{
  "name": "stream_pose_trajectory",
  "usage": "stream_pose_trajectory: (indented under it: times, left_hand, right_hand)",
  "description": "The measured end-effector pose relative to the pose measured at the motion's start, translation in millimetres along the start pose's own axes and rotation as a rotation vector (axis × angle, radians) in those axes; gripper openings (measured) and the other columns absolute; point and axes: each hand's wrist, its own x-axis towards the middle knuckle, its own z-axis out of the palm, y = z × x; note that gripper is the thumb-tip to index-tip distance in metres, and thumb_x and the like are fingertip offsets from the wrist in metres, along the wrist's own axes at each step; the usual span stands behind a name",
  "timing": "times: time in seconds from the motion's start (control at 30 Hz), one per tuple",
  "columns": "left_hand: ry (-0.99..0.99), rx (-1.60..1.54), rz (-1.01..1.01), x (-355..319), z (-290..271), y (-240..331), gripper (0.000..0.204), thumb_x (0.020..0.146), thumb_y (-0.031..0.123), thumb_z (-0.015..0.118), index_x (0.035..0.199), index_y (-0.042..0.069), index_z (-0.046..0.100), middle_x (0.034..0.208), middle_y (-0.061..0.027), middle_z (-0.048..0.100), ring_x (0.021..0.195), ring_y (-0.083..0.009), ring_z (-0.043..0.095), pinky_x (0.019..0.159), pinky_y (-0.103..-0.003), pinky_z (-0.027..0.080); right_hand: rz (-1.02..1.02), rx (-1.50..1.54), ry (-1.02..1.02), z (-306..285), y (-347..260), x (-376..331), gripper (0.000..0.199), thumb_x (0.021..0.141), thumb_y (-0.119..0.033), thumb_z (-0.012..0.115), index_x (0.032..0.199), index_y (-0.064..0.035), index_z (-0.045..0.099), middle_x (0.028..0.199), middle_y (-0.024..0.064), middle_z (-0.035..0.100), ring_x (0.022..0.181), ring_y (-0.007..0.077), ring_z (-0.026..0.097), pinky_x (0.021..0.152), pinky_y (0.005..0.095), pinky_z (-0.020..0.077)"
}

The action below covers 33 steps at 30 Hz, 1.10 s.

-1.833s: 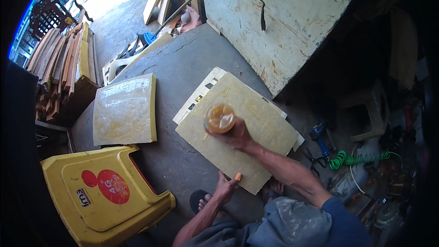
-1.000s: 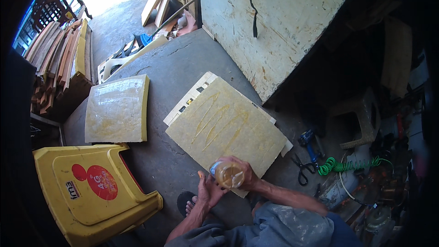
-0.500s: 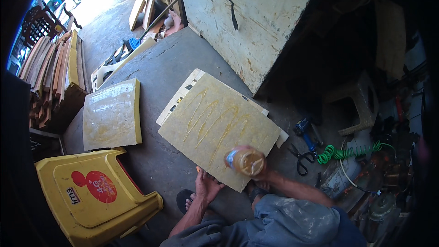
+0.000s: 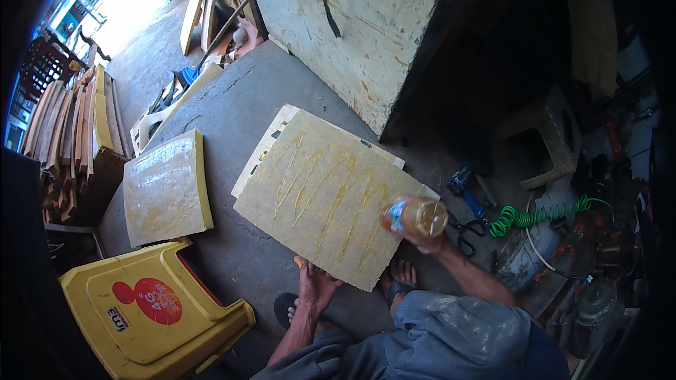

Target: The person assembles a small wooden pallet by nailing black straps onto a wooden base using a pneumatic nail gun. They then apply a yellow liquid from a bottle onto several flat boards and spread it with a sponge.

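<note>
Grey concrete floor (image 4: 232, 109), yellow stool (image 4: 151, 309)

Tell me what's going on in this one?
A person crouches over a square board lying on the concrete floor. The right hand holds a bottle of amber liquid over the board's right corner, and zigzag lines of that liquid cross the board. The left hand presses on the board's near edge. A second coated panel lies to the left, beside a yellow plastic stool.

Near the yellow stool (image 4: 151, 309), the person wears grey-blue clothing flecked with pale paint, both forearms bare below it, and dark sandals on the feet; the left hand (image 4: 315, 286) and right hand (image 4: 422, 236) are ungloved.
</note>
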Motion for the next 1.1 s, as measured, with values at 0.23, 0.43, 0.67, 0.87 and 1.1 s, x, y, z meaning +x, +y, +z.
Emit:
stream_pose_trajectory:
  times: [0.23, 0.43, 0.67, 0.87, 1.1]
  left_hand:
    - [-0.031, 0.147, 0.178, 5.2, -0.1, 20.5, 0.089, 0.094, 0.067, 0.058, 0.157, 0.011, 0.032, 0.16, -0.0087, 0.039, 0.148, -0.0312, 0.036, 0.118, -0.058, 0.032]
    - [-0.007, 0.068, 0.297, 13.8, -15.0, 42.0, 0.08, 0.098, 0.061, 0.054, 0.156, 0.01, 0.036, 0.158, -0.0074, 0.043, 0.145, -0.0284, 0.041, 0.121, -0.049, 0.03]
    - [0.005, 0.094, 0.271, 11.6, -14.8, 45.8, 0.076, 0.1, 0.063, 0.052, 0.156, 0.013, 0.038, 0.158, -0.0063, 0.044, 0.145, -0.0288, 0.041, 0.122, -0.049, 0.029]
    - [0.006, 0.105, 0.242, 14.2, -12.0, 44.0, 0.075, 0.1, 0.064, 0.05, 0.156, 0.015, 0.037, 0.158, -0.006, 0.044, 0.145, -0.0292, 0.041, 0.12, -0.051, 0.031]
    - [0.006, 0.1, 0.29, 16.8, -9.4, 40.9, 0.075, 0.101, 0.064, 0.048, 0.156, 0.014, 0.037, 0.157, -0.0063, 0.045, 0.144, -0.0296, 0.042, 0.12, -0.051, 0.031]
  right_hand:
    - [0.337, -0.338, 0.506, -167.0, 9.5, 140.5, 0.046, 0.078, -0.028, 0.083, 0.114, -0.0018, 0.069, 0.107, 0.0102, 0.074, 0.097, 0.0178, 0.071, 0.09, 0.0352, 0.0556]
    - [0.644, -0.222, 0.304, -221.6, 51.6, 161.2, 0.047, 0.082, -0.041, 0.077, 0.111, -0.0038, 0.074, 0.11, 0.0098, 0.073, 0.1, 0.0187, 0.069, 0.085, 0.035, 0.055]
    - [0.695, -0.066, 0.29, -186.1, 30.8, 186.4, 0.042, 0.091, -0.042, 0.072, 0.11, -0.0044, 0.074, 0.096, 0.0068, 0.074, 0.082, 0.0151, 0.071, 0.069, 0.0296, 0.0568]
    - [0.64, 0.49, 0.071, -191.8, 4.3, 227.7, 0.037, 0.096, -0.037, 0.067, 0.117, -0.0066, 0.07, 0.095, 0.009, 0.073, 0.078, 0.0182, 0.073, 0.059, 0.0264, 0.0608]
    - [0.534, -0.438, -0.113, -135.7, 22.4, 246.7, 0.043, 0.093, -0.032, 0.072, 0.127, -0.0069, 0.065, 0.111, 0.0124, 0.072, 0.087, 0.0201, 0.073, 0.064, 0.0332, 0.0634]
